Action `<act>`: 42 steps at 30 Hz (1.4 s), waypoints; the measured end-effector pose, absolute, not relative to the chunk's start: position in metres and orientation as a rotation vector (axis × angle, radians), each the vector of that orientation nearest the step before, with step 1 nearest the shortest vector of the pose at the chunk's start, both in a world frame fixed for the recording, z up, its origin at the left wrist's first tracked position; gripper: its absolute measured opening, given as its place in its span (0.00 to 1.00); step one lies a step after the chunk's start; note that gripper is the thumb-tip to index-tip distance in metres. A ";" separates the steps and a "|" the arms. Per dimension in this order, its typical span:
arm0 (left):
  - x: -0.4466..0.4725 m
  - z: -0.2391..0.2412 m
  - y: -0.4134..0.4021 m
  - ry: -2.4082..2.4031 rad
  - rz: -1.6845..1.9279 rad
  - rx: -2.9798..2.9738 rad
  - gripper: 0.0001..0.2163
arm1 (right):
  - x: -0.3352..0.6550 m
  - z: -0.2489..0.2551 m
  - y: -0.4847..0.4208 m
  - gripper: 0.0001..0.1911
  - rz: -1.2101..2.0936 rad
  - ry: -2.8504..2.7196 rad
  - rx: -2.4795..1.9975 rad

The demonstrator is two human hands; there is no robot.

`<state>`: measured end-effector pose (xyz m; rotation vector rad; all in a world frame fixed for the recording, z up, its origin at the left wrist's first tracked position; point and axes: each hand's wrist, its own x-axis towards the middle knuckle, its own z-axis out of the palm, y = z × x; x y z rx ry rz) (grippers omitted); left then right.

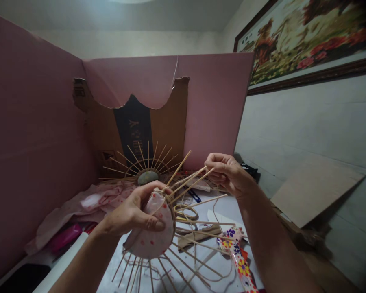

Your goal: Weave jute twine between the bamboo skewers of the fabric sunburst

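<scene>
My left hand [140,207] grips a round disc [152,240] covered in white cloth with red dots, thumb across its face. Thin wooden sticks [201,202] fan out from the disc's edge like rays. Beside the upper right sticks, my right hand [225,171] is closed in a pinch on a pale strand of twine [190,176] that runs back toward the disc's rim. The fingers hide the strand's end. Behind the hands stands a similar rayed piece [148,176] with a grey-green oval centre.
Scissors with gold handles [186,212] lie on the white table under the sticks. A flower-patterned strip [242,264] is at the right. Dotted pink cloth [110,197] is heaped at the left. Torn cardboard [167,126] leans on the pink partition [213,110].
</scene>
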<state>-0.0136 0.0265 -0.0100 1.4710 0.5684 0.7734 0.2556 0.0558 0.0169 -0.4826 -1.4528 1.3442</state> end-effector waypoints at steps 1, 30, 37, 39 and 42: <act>-0.013 -0.010 0.026 0.569 0.772 1.467 0.26 | 0.256 0.018 0.055 0.13 1.343 -1.453 -0.482; -0.008 -0.016 0.028 0.396 0.749 1.274 0.25 | 0.222 0.013 0.039 0.11 1.464 -1.781 -0.399; -0.010 -0.018 0.029 0.382 0.755 1.261 0.25 | 0.217 0.012 0.042 0.11 1.446 -1.732 -0.344; -0.009 -0.018 0.029 0.394 0.755 1.256 0.25 | 0.218 0.009 0.045 0.12 1.446 -1.748 -0.356; -0.009 -0.019 0.030 0.407 0.752 1.272 0.25 | 0.219 0.007 0.047 0.11 1.473 -1.767 -0.393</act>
